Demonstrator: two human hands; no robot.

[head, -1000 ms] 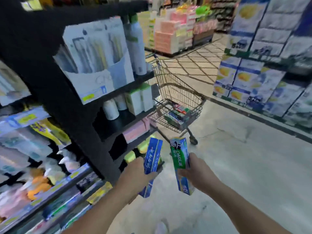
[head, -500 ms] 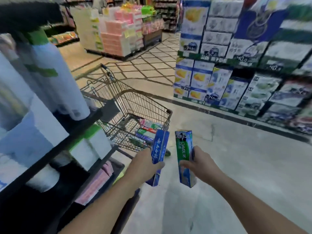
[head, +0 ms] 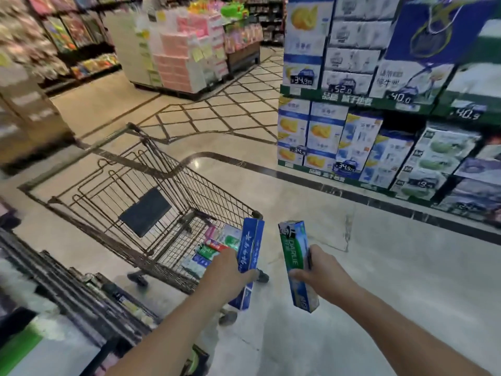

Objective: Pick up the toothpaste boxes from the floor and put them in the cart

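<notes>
My left hand [head: 230,275] grips a blue toothpaste box [head: 250,245] held upright, just at the near right corner of the wire shopping cart [head: 151,185]. In my right hand [head: 322,275] I hold a green and blue toothpaste box [head: 295,264], also upright, to the right of the cart and over the floor. Several toothpaste boxes [head: 211,251] lie in the bottom of the cart's basket near its right end.
A dark shelf unit [head: 67,294] runs along the lower left, close to the cart. Stacked blue and white cartons [head: 352,147] line the right side behind a dark floor border. A pink and white stack of goods [head: 176,55] stands far ahead. Pale floor lies to the right.
The view has swung right and closer to the cart, so the shelf has slid off to the left. Both hands still hold their boxes, now beside the cart's near right corner.
</notes>
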